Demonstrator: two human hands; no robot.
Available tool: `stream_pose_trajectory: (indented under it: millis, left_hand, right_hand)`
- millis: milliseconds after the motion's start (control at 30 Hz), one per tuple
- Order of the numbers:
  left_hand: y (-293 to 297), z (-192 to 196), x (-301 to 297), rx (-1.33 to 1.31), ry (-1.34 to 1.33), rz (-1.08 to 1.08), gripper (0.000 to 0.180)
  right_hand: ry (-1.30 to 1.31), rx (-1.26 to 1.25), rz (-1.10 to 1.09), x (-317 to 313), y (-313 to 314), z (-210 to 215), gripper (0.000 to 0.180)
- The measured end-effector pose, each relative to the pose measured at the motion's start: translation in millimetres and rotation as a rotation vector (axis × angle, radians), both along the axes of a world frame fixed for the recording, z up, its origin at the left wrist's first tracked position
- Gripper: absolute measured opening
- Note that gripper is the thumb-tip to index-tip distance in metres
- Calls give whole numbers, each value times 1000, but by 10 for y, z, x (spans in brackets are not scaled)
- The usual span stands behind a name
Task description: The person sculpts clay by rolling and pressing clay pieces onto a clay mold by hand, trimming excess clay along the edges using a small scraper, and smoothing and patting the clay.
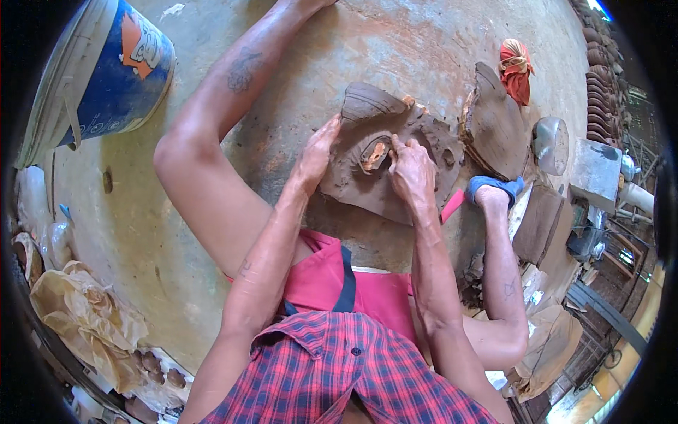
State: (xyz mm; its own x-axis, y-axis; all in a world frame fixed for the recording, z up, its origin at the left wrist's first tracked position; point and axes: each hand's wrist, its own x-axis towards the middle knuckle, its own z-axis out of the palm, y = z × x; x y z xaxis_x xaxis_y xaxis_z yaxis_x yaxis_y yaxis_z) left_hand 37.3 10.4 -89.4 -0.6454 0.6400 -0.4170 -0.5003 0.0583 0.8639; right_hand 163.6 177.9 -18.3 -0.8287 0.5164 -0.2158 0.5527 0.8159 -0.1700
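On the floor in front of me lies a thick, uneven mass of dark wet clay [367, 194]. A raised, ridged clay flap [371, 101] stands along its far edge. Near its middle an orange-brown lump [373, 157] sits in an oval hollow. My left hand [320, 155] rests against the clay's left edge, fingers stretched out, gripping nothing. My right hand [412, 169] is on the clay just right of the hollow. Its index finger reaches out onto the surface beside the rim, while the other fingers are partly curled; I see nothing held in it.
Right of the clay stands a ridged clay slab [494, 127], with a red cloth bundle [516, 71] beyond. A clear plastic container [551, 146] and a grey metal box [597, 173] are farther right. At the far left a blue-and-white bucket [120, 78] stands; crumpled brown paper [85, 318] lies nearer.
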Motion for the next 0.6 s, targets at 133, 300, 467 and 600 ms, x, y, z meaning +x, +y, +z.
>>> stream_pose_trajectory:
  millis: [133,300,467,600]
  left_hand:
    - [50,55,171,-47,-42,49,72]
    - [-57,328,328,-47,-191,121,71]
    - [-65,314,393,-73,-164,163,63]
    - [-55,348,382,-78,-215,176,63]
  right_hand:
    - [-61,-9,-8,38,-19,-86,38]
    - [-12,-120,-31,33,-71,87,37]
    - [-21,-172,-51,92,-117,0,37]
    - [18,-212,-86,162,-116,13,41]
